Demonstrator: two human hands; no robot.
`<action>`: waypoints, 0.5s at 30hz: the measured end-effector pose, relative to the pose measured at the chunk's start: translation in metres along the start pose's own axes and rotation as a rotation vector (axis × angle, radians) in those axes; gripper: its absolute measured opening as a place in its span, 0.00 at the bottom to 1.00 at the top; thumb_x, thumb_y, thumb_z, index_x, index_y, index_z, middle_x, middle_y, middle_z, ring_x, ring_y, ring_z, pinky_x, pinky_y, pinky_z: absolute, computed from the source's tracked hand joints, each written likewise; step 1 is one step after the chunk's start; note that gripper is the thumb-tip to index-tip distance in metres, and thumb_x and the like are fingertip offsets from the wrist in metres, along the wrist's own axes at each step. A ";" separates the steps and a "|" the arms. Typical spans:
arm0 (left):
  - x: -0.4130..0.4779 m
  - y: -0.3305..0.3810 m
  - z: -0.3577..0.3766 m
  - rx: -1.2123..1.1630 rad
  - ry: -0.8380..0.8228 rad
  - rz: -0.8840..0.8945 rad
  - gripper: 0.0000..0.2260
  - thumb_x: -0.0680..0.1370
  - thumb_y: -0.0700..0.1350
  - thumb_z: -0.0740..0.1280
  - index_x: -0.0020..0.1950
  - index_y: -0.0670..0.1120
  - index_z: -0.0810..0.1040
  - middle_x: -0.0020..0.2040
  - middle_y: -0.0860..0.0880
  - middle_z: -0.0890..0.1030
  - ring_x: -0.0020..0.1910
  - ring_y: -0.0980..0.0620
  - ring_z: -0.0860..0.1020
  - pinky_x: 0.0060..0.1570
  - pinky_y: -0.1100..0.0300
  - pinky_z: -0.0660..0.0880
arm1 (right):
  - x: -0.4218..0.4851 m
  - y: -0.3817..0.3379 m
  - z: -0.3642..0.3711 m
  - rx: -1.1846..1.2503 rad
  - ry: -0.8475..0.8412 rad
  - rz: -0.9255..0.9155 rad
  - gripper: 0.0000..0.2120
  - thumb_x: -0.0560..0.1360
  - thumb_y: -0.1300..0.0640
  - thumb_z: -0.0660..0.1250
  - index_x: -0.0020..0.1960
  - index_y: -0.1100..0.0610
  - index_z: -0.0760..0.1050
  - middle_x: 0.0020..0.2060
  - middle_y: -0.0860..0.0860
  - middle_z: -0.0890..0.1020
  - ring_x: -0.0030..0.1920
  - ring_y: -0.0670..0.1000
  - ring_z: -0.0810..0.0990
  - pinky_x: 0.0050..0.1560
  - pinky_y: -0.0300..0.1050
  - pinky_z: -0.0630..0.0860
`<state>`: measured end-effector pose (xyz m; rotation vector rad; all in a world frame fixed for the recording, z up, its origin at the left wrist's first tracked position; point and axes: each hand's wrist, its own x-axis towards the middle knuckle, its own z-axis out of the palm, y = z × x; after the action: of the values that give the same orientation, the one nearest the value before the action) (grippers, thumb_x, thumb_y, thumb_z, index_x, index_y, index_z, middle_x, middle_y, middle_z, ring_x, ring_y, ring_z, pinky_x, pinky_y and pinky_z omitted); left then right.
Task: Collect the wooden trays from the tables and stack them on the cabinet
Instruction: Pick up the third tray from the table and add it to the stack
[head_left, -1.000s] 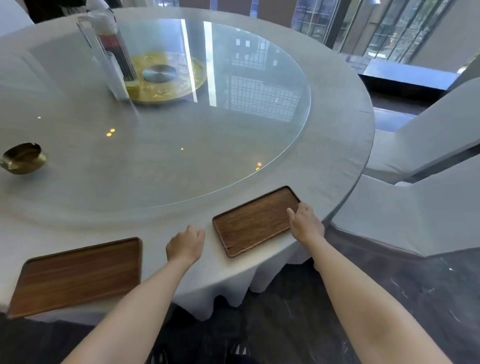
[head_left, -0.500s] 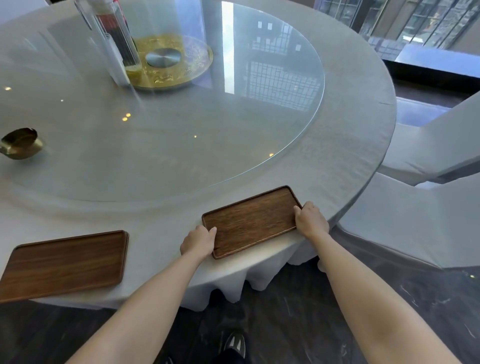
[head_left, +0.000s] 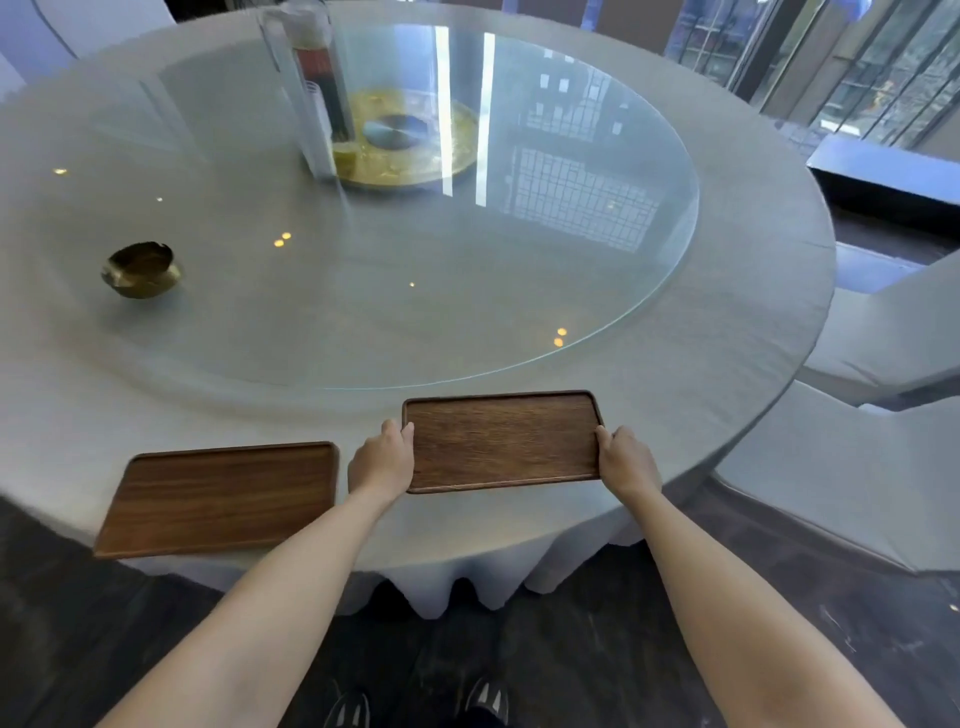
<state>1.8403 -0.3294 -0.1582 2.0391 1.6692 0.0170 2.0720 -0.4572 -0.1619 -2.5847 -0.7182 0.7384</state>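
Two wooden trays at round table's near edge, one gripped.
Left tray (head_left: 221, 496) lies untouched near edge; left hand (head_left: 382, 460) and right hand (head_left: 626, 462) clamp right tray (head_left: 501, 441) by its short ends. Step: pickup. Next likely lift level, then take the other.

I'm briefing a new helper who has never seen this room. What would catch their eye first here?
Probably the two hands, left hand and right hand, gripping the short ends of a wooden tray at the near edge of the round table. A second wooden tray lies flat just left of it. Further back, a big glass turntable mirrors the windows, with a brass bowl on its left.
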 end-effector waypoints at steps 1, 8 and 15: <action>0.002 -0.013 -0.009 -0.001 0.014 0.013 0.20 0.83 0.50 0.48 0.56 0.36 0.70 0.56 0.33 0.79 0.56 0.34 0.76 0.51 0.49 0.72 | -0.007 -0.011 0.008 0.009 0.004 -0.016 0.22 0.81 0.49 0.49 0.56 0.66 0.70 0.55 0.64 0.78 0.55 0.63 0.76 0.48 0.51 0.70; 0.011 -0.137 -0.076 0.026 0.035 -0.005 0.20 0.83 0.50 0.46 0.56 0.37 0.71 0.54 0.35 0.80 0.50 0.38 0.76 0.46 0.51 0.70 | -0.072 -0.104 0.080 -0.009 -0.044 -0.106 0.19 0.81 0.51 0.48 0.50 0.64 0.70 0.54 0.65 0.78 0.55 0.64 0.76 0.52 0.53 0.71; 0.018 -0.253 -0.115 0.121 0.035 -0.089 0.19 0.83 0.49 0.45 0.58 0.39 0.70 0.55 0.38 0.79 0.50 0.40 0.77 0.45 0.52 0.69 | -0.120 -0.177 0.165 -0.156 -0.102 -0.236 0.21 0.82 0.50 0.45 0.54 0.64 0.71 0.53 0.63 0.80 0.54 0.63 0.78 0.46 0.50 0.70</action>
<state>1.5765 -0.2393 -0.1594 2.0597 1.8216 -0.0807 1.8250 -0.3493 -0.1661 -2.5506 -1.1312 0.7692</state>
